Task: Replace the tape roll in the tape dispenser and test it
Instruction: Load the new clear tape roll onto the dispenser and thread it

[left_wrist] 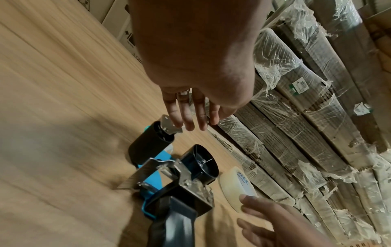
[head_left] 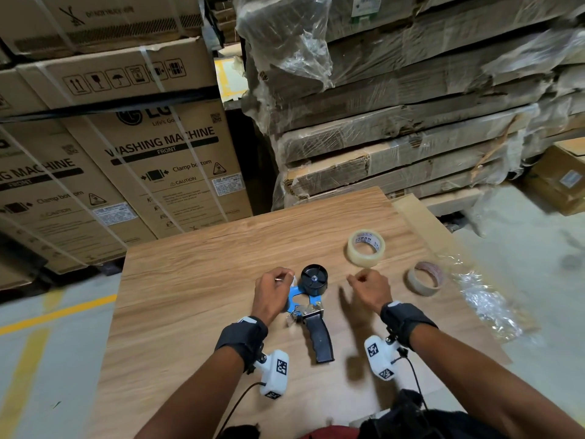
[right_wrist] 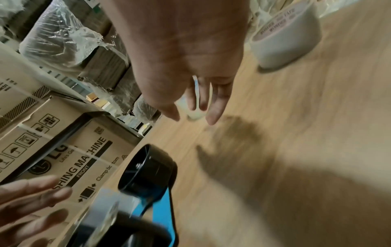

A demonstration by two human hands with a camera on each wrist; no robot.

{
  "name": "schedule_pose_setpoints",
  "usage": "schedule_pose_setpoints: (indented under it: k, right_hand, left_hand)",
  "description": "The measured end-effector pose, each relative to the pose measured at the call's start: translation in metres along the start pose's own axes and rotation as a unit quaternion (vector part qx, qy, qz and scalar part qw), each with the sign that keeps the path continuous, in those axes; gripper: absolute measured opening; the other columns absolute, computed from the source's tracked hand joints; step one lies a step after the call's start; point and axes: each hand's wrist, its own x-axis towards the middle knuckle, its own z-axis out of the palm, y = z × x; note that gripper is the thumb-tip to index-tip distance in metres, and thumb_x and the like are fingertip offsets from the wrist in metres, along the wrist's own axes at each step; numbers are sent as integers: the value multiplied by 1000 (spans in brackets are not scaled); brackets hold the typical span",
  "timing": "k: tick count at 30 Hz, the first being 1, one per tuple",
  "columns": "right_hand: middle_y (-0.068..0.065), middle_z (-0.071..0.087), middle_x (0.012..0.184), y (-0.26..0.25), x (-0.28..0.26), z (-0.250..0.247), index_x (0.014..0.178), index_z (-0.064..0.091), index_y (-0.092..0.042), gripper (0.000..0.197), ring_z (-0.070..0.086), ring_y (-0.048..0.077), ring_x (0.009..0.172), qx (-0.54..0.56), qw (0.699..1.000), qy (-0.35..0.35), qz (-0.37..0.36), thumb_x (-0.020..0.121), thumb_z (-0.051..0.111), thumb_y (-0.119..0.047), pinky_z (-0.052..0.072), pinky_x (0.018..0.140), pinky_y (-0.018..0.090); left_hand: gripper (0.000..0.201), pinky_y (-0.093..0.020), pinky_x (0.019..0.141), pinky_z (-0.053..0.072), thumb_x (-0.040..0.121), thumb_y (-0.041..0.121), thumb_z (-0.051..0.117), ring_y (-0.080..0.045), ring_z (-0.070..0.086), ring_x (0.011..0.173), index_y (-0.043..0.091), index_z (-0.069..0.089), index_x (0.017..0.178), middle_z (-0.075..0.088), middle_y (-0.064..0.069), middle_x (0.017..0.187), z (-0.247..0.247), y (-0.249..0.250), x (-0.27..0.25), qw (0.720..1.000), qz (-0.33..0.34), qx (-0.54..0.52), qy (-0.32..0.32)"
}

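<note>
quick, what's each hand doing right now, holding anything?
Left hand: open, holding nothing, fingers over the tape dispenser.
Right hand: open, holding nothing.

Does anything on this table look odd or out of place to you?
Mostly no. The tape dispenser lies on its side with a bare black hub, no roll fitted. Crumpled clear plastic wrap lies loose at the table's right edge.
</note>
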Motion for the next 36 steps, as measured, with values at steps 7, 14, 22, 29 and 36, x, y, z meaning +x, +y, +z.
schedule_pose_setpoints:
  k: [7, 14, 22, 29, 36]
  right_hand:
    - [14, 47, 137, -3, 46, -29, 135, 57, -15, 49, 65, 43, 108, -168, 984, 30, -49, 88, 68, -26, 51, 94, 45]
    - [16, 62, 138, -9, 76, -30, 130, 65, -15, 38, 66, 38, 117, -228, 967, -50, -104, 94, 64, -25, 54, 97, 43]
    - [19, 73, 114, -18, 89, -38, 111, 76, -17, 25, 65, 39, 114, -136, 984, -38, -110, 93, 66, -31, 50, 90, 38]
    - [-4, 65, 66, -56, 55, -42, 77, 79, -5, 23, 56, 5, 57, 153, 976, -86, -132, 88, 75, -25, 49, 59, 31]
    - [-9, 70, 63, -91, 12, -52, 89, 83, -8, 12, 51, -2, 41, 244, 949, -87, -178, 91, 72, -13, 42, 47, 17]
  left_hand:
    - [14, -4, 69, 44, 96, 18, 62, -10, 68, 87, 17, 75, 98, 75, 5, 92, 24, 19, 17, 1000, 17, -7, -1]
    - [12, -8, 69, 47, 93, 18, 64, -12, 69, 84, 20, 75, 98, 76, -2, 89, 49, 33, 39, 999, 11, -28, 22]
    - [33, -27, 83, 53, 90, 31, 69, -10, 66, 95, 24, 66, 122, 68, 7, 116, 72, 48, 48, 997, -3, -68, 23]
    - [50, -37, 114, 39, 91, 59, 55, -7, 47, 135, 38, 57, 136, 55, 16, 142, 77, 70, 55, 994, 43, -87, -49]
    - [42, -50, 101, 52, 90, 47, 59, -21, 66, 109, 22, 67, 123, 67, -10, 126, 58, 84, 55, 968, -22, -247, -27]
